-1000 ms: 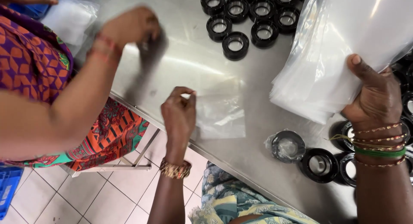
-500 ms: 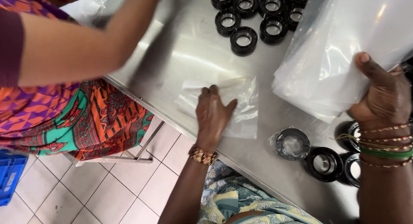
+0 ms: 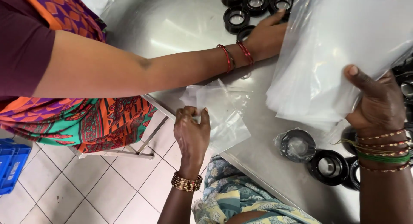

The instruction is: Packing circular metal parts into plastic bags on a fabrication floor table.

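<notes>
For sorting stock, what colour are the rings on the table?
Black rings, seen clearly in the head view.

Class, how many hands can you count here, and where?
3: left hand pinches a small clear plastic bag; right hand grips a stack of clear plastic bags; a co-worker's hand reaches black round rings.

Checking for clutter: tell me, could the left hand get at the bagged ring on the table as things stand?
Probably yes. The bagged ring lies in the open on the steel table, with bare surface between it and the left hand, though that hand is pinching a small clear bag.
</notes>
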